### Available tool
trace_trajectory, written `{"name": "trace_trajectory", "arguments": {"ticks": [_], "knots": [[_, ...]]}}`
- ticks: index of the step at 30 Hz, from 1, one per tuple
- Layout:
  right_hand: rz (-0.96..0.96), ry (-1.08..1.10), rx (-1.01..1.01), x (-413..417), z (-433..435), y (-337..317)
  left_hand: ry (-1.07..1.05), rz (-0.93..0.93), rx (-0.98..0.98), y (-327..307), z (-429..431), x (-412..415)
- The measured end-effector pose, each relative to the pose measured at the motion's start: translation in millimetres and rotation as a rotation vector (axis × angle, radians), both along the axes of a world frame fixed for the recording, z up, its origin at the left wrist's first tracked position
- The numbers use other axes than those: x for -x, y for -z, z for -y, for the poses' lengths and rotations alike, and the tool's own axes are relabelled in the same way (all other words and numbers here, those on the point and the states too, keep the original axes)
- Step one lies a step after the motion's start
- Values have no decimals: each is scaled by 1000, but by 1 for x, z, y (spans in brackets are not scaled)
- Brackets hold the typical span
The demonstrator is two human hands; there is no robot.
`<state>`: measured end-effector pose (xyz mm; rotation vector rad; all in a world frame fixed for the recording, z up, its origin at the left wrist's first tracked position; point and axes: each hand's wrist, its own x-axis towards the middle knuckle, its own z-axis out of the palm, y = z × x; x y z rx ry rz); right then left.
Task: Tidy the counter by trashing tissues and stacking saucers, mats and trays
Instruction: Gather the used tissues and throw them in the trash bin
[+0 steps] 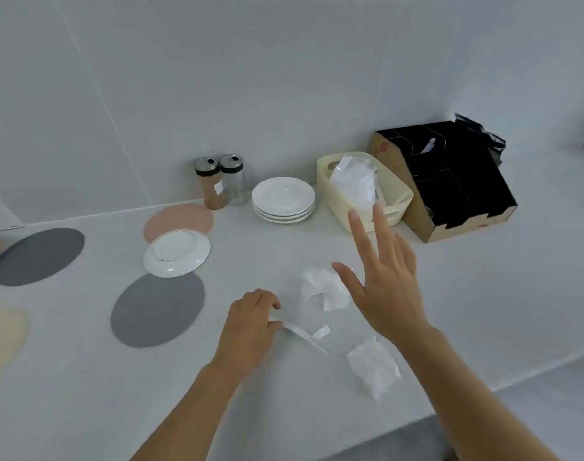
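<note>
On the near counter [84, 377], the left hand [250, 324] pinches a tissue strip [305, 335], the right hand [383, 287] hovers spread-fingered over crumpled tissues [318, 286]; a loose saucer [176, 252] and mats [157, 309] lie unstacked.

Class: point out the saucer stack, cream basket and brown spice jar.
Saucer stack [283, 195]: head view, top saucer's centre.
Cream basket [327, 191]: head view, left wall.
Brown spice jar [211, 191]: head view, glass body.

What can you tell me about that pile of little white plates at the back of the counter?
The stack of saucers looks like four round, glossy white plates, ceramic by the look, nested upright and neatly aligned. It stands on the pale counter near the wall, between a clear shaker jar and a cream basket. Nothing lies on the top saucer.
</note>
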<state>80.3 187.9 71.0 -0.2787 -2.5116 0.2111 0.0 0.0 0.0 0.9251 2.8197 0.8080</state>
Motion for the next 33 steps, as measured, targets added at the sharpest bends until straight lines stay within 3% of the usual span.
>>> {"name": "trace_trajectory", "arguments": {"ticks": [11,15,18,24,29,33], "knots": [[122,-1,130,0,-26,31,40,60,29,39,-26,8],[125,24,201,7,-33,29,-30,110,-173,29,-22,8],[173,46,209,18,-37,35,-156,312,-417,11,-19,7],[362,-57,132,50,-29,61,-256,455,-577,-6,-19,-6],[560,-62,112,75,-21,81,-287,554,-588,-7,-10,-23],[366,-86,171,79,-25,82,-320,557,-604,-5,4,-25]]}}
